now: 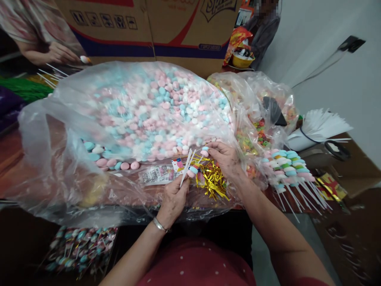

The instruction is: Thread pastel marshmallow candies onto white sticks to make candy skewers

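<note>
My left hand point(174, 198), with a silver bracelet at its wrist, is closed around several thin white sticks point(186, 167). Pink, white and blue marshmallows point(193, 171) are threaded on a stick in that grip. Higher and to the right, my right hand point(225, 159) pinches a blue and pink marshmallow point(204, 151) between thumb and fingertips. Gold twist ties point(212, 180) lie in a loose heap below it. Printed labels point(159, 174) sit left of the sticks. Behind both hands spreads a large clear plastic bag point(143, 107) full of pastel marshmallows.
Finished marshmallow skewers point(287, 169) are stacked at the right, near a bundle of white sticks point(321, 125). Bags of fruit-coloured sweets point(258, 127) stand behind them. A cardboard box point(149, 35) blocks the back. Wrapped skewers point(80, 246) fill a container lower left. Another person's hand point(61, 53) holds a marshmallow.
</note>
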`<state>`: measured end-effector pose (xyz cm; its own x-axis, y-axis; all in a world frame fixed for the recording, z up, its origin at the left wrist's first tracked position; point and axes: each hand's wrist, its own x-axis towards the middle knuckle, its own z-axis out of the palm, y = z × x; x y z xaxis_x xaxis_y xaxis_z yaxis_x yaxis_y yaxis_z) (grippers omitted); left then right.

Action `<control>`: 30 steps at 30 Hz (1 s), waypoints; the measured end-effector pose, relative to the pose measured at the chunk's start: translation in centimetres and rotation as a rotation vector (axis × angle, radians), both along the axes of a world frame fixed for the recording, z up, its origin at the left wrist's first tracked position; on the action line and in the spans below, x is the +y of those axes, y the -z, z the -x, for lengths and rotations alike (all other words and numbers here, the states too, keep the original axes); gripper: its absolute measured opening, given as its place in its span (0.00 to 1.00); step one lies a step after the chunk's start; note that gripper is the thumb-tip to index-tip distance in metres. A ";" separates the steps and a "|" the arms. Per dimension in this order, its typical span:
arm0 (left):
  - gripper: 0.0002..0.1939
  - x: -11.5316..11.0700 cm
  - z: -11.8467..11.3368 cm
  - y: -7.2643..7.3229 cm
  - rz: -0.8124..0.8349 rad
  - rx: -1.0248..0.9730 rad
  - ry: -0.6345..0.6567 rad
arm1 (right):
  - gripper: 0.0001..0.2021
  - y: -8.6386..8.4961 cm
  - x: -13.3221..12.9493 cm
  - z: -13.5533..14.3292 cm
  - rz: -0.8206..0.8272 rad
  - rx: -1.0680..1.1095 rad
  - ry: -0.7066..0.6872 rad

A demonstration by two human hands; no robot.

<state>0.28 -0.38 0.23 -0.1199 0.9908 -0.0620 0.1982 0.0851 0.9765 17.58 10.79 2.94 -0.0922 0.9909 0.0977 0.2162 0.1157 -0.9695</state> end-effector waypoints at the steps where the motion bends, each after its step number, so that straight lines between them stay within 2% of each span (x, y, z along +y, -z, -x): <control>1: 0.19 0.0 0.0 0.0 -0.001 0.001 -0.004 | 0.11 -0.1 -0.1 0.1 -0.012 -0.004 -0.002; 6: 0.18 -0.1 0.0 0.1 0.001 0.002 -0.006 | 0.11 -0.6 -0.8 0.3 -0.139 -0.088 -0.020; 17: 0.16 0.0 0.0 0.1 -0.005 0.045 -0.026 | 0.13 0.6 -1.3 0.6 -0.385 -0.248 -0.068; 25: 0.16 0.0 -0.1 -0.1 -0.034 0.032 -0.030 | 0.14 0.6 -2.0 1.0 -0.405 -0.289 -0.100; 30: 0.15 0.2 -0.1 -0.4 -0.004 0.014 -0.047 | 0.14 1.0 -3.6 2.5 -0.257 -0.281 -0.177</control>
<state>0.34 -0.19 0.66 -0.1674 0.9843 -0.0558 0.2078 0.0905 0.9740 15.13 7.15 1.96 -0.3173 0.9039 0.2868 0.4229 0.4056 -0.8103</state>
